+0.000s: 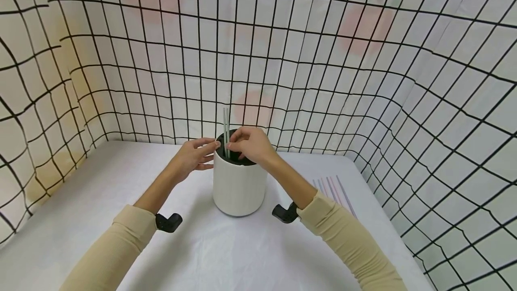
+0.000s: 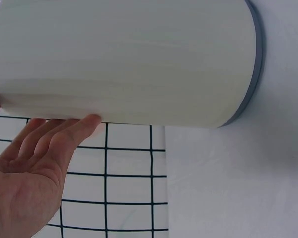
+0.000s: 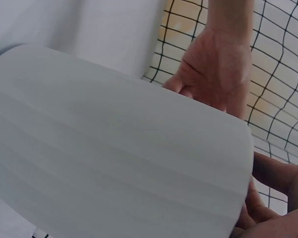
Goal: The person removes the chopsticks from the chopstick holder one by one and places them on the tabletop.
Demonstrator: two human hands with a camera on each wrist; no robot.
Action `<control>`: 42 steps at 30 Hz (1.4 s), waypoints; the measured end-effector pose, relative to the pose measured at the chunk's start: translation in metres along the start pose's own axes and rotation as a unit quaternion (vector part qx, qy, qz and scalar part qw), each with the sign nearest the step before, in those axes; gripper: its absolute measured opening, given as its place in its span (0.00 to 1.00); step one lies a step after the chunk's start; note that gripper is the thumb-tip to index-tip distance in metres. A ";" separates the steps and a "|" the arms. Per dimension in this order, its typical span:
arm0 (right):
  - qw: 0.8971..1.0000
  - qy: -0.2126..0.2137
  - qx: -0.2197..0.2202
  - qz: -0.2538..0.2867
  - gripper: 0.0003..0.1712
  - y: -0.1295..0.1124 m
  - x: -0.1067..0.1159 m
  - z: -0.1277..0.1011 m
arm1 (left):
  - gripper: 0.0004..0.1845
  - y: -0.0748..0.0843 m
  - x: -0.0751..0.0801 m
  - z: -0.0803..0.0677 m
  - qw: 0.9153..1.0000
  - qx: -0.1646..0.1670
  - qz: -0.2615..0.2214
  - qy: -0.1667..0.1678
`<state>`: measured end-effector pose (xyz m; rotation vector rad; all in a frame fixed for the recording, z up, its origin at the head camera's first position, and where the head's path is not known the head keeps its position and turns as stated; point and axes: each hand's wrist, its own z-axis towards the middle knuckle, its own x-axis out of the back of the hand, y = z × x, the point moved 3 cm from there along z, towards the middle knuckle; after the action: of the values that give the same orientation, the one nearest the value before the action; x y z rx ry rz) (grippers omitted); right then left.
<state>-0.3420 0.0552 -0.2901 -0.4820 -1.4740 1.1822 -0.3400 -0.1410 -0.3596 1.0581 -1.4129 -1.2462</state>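
A white cylindrical container with a black inner rim stands upright on the table. Two thin pale green straws rise out of its opening, close together near the left side. My right hand reaches over the rim from the right, and its thumb and fingers pinch a straw low down, inside the mouth. Part of these fingers is hidden in the dark opening. On the container's left side my left hand rests with extended fingers, some at the rim. In the left wrist view, fingertips touch the white wall.
Several thin straws in pink, blue and grey lie side by side on the white table, right of the container, partly behind my right forearm. Black wire mesh rises around the back and both sides, with white sheeting behind it.
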 end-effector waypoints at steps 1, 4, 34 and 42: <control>1.000 -0.001 -0.001 0.005 0.06 -0.001 0.001 0.000 | 0.39 0.000 0.000 0.000 1.000 -0.001 0.002 0.000; 1.000 0.000 -0.007 0.015 0.06 -0.005 0.003 -0.001 | 0.39 -0.001 0.001 0.000 1.000 -0.004 0.005 0.000; 0.970 0.160 0.051 0.176 0.09 -0.064 0.092 -0.013 | 0.37 -0.002 -0.003 0.000 1.000 -0.010 -0.020 0.001; 0.971 0.173 0.021 0.163 0.11 -0.060 0.117 -0.023 | 0.38 -0.001 -0.001 0.000 1.000 -0.010 -0.012 0.005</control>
<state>-0.3368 0.1356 -0.1836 -0.8788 -1.0916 1.3030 -0.3397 -0.1399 -0.3610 1.0696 -1.3816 -1.2671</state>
